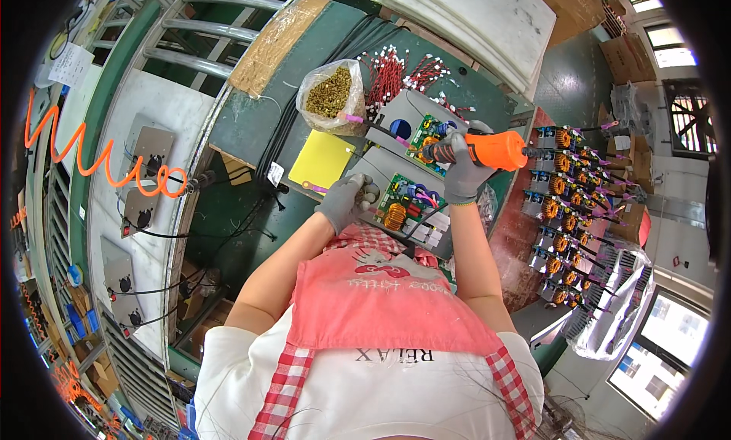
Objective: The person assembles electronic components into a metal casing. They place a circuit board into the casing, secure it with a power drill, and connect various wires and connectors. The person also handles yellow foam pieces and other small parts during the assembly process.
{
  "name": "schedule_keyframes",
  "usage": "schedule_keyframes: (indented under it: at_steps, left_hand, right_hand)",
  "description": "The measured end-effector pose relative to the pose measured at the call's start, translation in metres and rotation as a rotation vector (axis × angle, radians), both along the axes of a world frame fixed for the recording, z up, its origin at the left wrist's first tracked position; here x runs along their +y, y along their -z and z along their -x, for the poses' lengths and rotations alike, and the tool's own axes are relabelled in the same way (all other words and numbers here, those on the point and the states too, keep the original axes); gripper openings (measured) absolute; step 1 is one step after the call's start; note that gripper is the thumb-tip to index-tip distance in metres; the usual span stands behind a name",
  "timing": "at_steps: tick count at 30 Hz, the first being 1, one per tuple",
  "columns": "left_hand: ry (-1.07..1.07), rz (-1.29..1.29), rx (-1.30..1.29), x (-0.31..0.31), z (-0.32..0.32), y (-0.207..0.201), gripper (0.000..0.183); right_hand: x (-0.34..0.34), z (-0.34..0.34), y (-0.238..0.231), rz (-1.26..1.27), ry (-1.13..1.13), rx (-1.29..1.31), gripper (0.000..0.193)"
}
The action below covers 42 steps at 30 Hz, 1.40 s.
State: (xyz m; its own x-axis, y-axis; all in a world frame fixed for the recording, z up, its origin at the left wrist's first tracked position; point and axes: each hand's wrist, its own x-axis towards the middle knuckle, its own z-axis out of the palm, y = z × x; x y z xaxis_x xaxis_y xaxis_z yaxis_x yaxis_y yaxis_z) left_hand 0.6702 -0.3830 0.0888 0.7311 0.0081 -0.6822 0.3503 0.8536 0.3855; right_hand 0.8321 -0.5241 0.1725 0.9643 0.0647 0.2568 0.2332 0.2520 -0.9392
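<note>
Screwdriver (487, 149): orange body (elec.), right hand (463, 173) gripping.

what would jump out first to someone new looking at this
The orange power screwdriver in the gloved right hand, over the green circuit boards at centre. Next, the left hand steadying the grey housing, and the bag of brass screws behind.

Bare green desk (251, 128) lies open left of the yellow sheet (321, 158). Ahead, the bag of brass screws (331, 97) and red wire bundles (396, 71) block passage (packed close together); stacked circuit boards (563, 204) crowd the right.
</note>
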Motion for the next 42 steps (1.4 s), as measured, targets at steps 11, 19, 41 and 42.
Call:
schedule_keyframes:
  at_steps: [11,19,41,42]
  left_hand:
    - [0.005,-0.022,-0.002,0.006,-0.009,-0.005,0.017]
    - [0.001,-0.039,-0.067,0.013,-0.008,0.013,0.014]
    - [-0.030,0.113,-0.101,0.015,0.014,-0.015,0.024]
    - [-0.011,0.143,-0.139,0.014,0.017,-0.012,0.022]
  right_hand:
    - [0.003,0.010,-0.002,0.188,-0.082,0.028,0.037]
    - [0.001,0.012,0.002,0.083,-0.093,-0.020,0.035]
    - [0.011,-0.001,-0.014,0.211,-0.084,0.002,0.032]
    - [0.009,0.011,-0.023,0.144,-0.062,-0.014,0.032]
